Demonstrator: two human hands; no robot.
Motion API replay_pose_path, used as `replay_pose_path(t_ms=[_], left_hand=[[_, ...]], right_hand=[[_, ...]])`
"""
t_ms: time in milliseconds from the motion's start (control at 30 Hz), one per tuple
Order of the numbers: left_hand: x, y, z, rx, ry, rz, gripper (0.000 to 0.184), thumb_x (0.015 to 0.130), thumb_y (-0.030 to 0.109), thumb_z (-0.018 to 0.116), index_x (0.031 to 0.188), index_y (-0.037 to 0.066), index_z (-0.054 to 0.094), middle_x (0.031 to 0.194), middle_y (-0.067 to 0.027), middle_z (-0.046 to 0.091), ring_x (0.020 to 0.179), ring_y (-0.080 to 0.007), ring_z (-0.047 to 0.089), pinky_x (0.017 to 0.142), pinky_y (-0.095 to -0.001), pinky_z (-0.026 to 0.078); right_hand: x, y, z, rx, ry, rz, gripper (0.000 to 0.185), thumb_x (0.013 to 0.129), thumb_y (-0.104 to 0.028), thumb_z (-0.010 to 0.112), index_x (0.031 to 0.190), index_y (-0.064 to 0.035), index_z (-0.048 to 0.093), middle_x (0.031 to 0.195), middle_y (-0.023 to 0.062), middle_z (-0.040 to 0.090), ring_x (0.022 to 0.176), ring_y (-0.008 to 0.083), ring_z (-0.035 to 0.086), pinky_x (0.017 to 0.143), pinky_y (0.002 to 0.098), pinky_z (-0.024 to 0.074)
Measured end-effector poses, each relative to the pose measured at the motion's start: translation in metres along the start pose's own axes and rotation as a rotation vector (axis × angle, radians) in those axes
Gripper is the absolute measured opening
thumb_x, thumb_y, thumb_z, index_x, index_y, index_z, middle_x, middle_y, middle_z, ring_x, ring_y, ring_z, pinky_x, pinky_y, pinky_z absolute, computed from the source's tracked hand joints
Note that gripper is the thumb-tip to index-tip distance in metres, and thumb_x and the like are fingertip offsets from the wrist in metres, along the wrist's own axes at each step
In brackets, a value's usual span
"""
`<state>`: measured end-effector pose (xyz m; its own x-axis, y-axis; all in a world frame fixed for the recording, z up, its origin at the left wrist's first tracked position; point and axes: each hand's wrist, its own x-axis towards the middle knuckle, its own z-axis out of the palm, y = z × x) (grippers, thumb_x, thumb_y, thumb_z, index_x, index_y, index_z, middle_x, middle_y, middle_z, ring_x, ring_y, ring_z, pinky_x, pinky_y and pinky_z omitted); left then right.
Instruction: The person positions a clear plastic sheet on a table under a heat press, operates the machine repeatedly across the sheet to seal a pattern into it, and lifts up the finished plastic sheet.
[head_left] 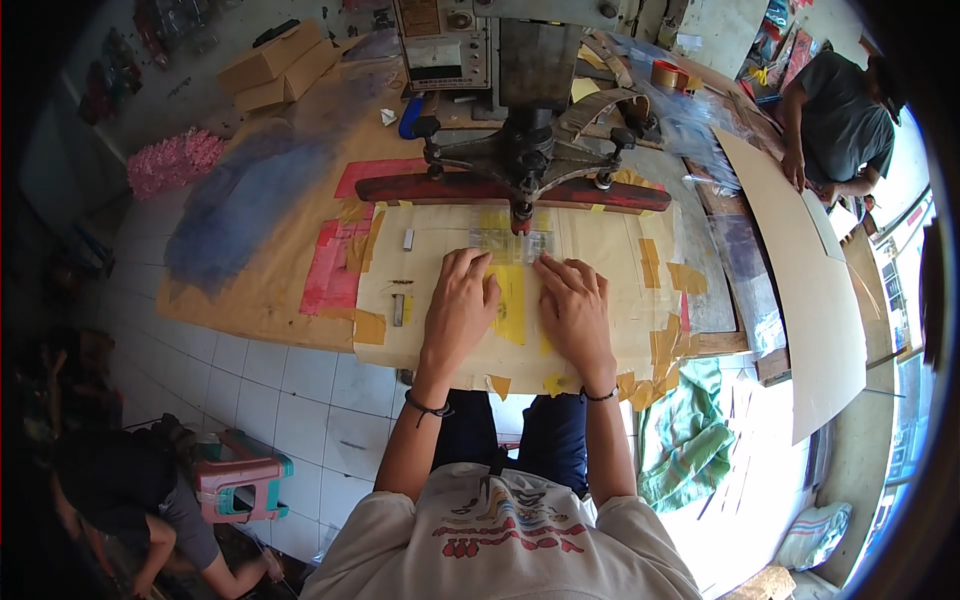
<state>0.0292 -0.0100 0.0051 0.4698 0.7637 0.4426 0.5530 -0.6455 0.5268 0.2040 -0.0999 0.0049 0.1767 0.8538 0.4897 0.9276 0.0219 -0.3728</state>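
A clear plastic piece [512, 245] lies flat on the cream, tape-patched work sheet [610, 325], below the red-tipped centre of a press head [522, 150]. My left hand [463, 305] rests at its near left corner, with fingers curled and pressed together. At the near right corner is my right hand [575, 305], its fingers bent and its fingertips at the plastic's edge. Whether either hand pinches the plastic cannot be made out. Yellow tape [508, 310] runs between the hands. Two small metal blocks, one farther away [408, 239] and one nearer [398, 310], lie to the left.
A long red-edged bar [450, 188] spans the press. Behind it stands a control box [445, 45]. A large board [800, 290] leans at the right, near a seated person [840, 115]. Another person [130, 480] crouches at lower left by a stool [240, 478]. Cardboard boxes [275, 70] stand at back left.
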Motion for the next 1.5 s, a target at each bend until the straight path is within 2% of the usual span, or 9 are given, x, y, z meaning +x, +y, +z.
replay_pose_path(t_ms=[400,800,1500], left_hand=[[-0.001,0.0,-0.002,-0.006,-0.02,0.008,0.037,0.1,0.01,0.064,0.132,-0.008,0.065,0.132,-0.0189,0.062,0.129,-0.0362,0.057,0.111,-0.0448,0.049],[-0.005,-0.004,0.003,-0.012,-0.017,-0.013,0.041,0.102,0.013,0.061,0.137,-0.009,0.061,0.146,-0.0226,0.059,0.137,-0.0387,0.056,0.117,-0.0451,0.046],[-0.005,-0.01,0.006,0.011,-0.012,0.012,0.039,0.102,0.012,0.06,0.134,-0.009,0.065,0.146,-0.0229,0.063,0.139,-0.0394,0.056,0.119,-0.0455,0.046]], right_hand=[[-0.002,-0.001,0.0,-0.005,0.008,-0.021,0.042,0.093,-0.01,0.062,0.133,-0.0083,0.073,0.142,0.0056,0.07,0.132,0.0311,0.058,0.114,0.0476,0.0389],[-0.001,0.004,0.004,0.006,0.022,-0.018,0.041,0.094,-0.011,0.061,0.132,-0.0086,0.074,0.14,0.0047,0.071,0.132,0.0307,0.058,0.115,0.0471,0.039],[-0.004,0.007,0.003,0.059,0.047,-0.018,0.04,0.093,-0.012,0.061,0.13,-0.0078,0.074,0.139,0.005,0.072,0.131,0.0313,0.059,0.114,0.0477,0.0393]])
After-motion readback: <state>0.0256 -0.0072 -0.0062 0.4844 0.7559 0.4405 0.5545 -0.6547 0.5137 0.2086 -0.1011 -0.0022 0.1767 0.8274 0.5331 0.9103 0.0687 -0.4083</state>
